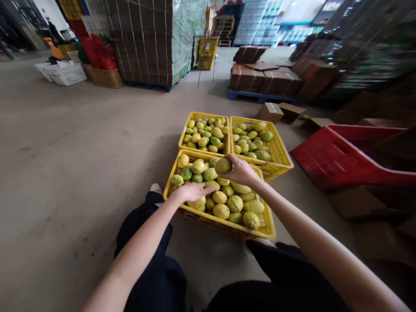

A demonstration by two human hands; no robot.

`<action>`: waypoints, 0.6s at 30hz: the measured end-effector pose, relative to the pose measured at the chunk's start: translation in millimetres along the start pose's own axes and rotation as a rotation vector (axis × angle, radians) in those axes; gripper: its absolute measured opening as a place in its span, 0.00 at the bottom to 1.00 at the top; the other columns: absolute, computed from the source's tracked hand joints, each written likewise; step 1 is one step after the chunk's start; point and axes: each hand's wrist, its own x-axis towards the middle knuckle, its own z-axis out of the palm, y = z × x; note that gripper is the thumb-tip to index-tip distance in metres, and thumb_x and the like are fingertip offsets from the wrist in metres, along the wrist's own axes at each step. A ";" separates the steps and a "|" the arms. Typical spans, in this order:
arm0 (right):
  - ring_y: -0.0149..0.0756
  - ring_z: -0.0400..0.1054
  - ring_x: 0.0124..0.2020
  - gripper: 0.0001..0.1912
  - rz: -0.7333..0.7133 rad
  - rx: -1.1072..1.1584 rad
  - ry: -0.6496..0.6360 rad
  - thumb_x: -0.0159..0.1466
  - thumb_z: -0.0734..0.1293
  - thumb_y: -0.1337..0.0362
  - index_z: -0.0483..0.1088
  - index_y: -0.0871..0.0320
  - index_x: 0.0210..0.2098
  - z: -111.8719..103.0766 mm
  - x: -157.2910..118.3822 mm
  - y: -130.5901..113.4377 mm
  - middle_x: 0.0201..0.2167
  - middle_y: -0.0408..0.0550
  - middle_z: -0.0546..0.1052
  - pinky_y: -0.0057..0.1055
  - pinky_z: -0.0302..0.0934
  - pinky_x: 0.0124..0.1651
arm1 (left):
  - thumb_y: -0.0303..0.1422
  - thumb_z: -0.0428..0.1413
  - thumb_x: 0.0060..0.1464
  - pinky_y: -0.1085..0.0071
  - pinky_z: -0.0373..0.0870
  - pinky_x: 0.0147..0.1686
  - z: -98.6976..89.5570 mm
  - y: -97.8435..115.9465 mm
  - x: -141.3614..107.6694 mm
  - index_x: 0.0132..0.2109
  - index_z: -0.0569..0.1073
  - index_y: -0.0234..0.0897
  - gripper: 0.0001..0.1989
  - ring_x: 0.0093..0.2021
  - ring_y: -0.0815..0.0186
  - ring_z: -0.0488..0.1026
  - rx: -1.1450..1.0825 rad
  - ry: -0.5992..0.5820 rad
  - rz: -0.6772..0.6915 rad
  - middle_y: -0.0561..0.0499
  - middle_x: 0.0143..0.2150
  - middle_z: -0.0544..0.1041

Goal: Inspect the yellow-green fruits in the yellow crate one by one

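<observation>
My right hand grips a dull green lemon between thumb and fingers, raised over the far side of the near yellow crate. Bumpy yellow and green lemons fill that crate. My left hand lies palm down over the lemons at the crate's left side, fingers stretched out and holding nothing. Whether its palm touches the fruit I cannot tell. Behind stand two more yellow crates: the left one holds smaller lemons, the right one larger, longer yellow-green fruit.
A red crate stands to the right, with cardboard boxes around it. Further back are a pallet of brown cartons and a tall wrapped stack. My legs straddle the near crate. Concrete floor spreads to the left.
</observation>
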 end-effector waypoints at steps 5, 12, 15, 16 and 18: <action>0.55 0.64 0.59 0.27 -0.412 -0.120 0.052 0.62 0.66 0.67 0.64 0.61 0.61 -19.2 -43.2 -36.0 0.59 0.61 0.73 0.50 0.62 0.60 | 0.56 0.32 0.66 0.49 0.64 0.60 39.5 7.6 -9.9 0.45 0.76 0.31 0.38 0.50 0.50 0.77 -0.083 -0.221 -0.166 0.38 0.40 0.80; 0.53 0.56 0.68 0.27 -0.562 -0.198 0.086 0.68 0.57 0.73 0.58 0.63 0.67 -17.0 -58.1 -47.8 0.68 0.63 0.62 0.52 0.60 0.64 | 0.50 0.47 0.65 0.57 0.76 0.45 48.8 10.7 -11.5 0.53 0.74 0.34 0.25 0.39 0.56 0.78 -0.522 -0.060 -0.142 0.45 0.35 0.77; 0.51 0.61 0.65 0.27 -0.457 -0.118 0.126 0.70 0.57 0.68 0.55 0.63 0.68 -16.3 -60.8 -47.3 0.66 0.64 0.64 0.48 0.64 0.60 | 0.48 0.46 0.66 0.62 0.77 0.41 42.2 19.2 -4.6 0.52 0.73 0.31 0.24 0.39 0.58 0.78 -0.576 0.020 -0.071 0.45 0.34 0.75; 0.51 0.63 0.63 0.26 -0.414 -0.095 0.129 0.70 0.58 0.65 0.57 0.63 0.67 -14.6 -62.6 -46.2 0.64 0.64 0.66 0.47 0.65 0.59 | 0.48 0.46 0.65 0.64 0.78 0.39 39.1 23.8 -3.3 0.52 0.73 0.30 0.25 0.39 0.58 0.78 -0.592 0.025 -0.049 0.44 0.35 0.75; 0.51 0.68 0.57 0.23 -0.318 -0.062 0.089 0.70 0.59 0.60 0.65 0.63 0.61 -6.4 -67.1 -42.4 0.56 0.63 0.74 0.45 0.66 0.56 | 0.50 0.47 0.64 0.68 0.77 0.37 32.2 34.8 -3.2 0.51 0.73 0.30 0.26 0.41 0.58 0.78 -0.618 0.016 -0.002 0.44 0.36 0.76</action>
